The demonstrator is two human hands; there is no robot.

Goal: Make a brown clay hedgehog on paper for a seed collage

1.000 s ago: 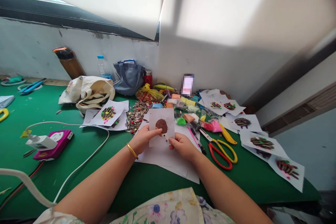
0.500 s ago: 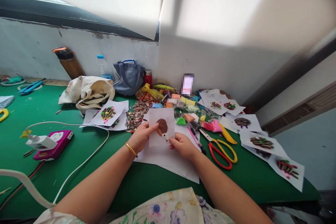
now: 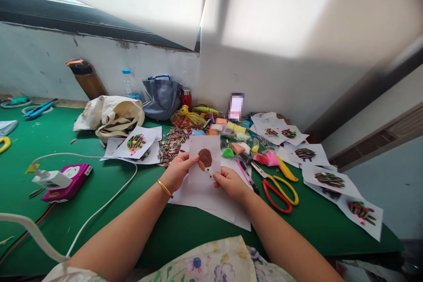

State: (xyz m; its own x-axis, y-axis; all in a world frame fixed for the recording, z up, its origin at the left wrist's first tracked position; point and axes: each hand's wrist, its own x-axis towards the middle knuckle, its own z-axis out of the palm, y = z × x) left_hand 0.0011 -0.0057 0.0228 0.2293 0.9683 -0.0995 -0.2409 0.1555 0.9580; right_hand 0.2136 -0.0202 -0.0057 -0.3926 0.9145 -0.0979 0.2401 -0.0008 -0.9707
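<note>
Between my hands a small sheet of white paper (image 3: 194, 145) is held up, tilted toward me. On it is a brown clay shape (image 3: 205, 157) with a lighter brown patch and small dark dots below. My left hand (image 3: 179, 169) grips the sheet's left edge, the thumb resting by the brown shape. At the lower right edge, my right hand (image 3: 229, 180) pinches the sheet between thumb and fingers. Underneath lie more white sheets (image 3: 211, 213). Behind the held sheet is a heap of sunflower seeds (image 3: 175, 143), with bagged coloured clay (image 3: 236, 147) to its right.
Red-and-yellow scissors (image 3: 280, 189) and a yellow cutter (image 3: 287, 168) lie right of my hands. Seed-decorated sheets (image 3: 306, 152) line the right side; others (image 3: 137, 143) lie left. A magenta power strip (image 3: 68, 183) with a white cable sits left. Bags and bottles stand along the wall.
The held sheet has shifted very slightly to the right. My left thumb has moved off the lighter brown patch, which now shows more. Both hands keep their grip.
</note>
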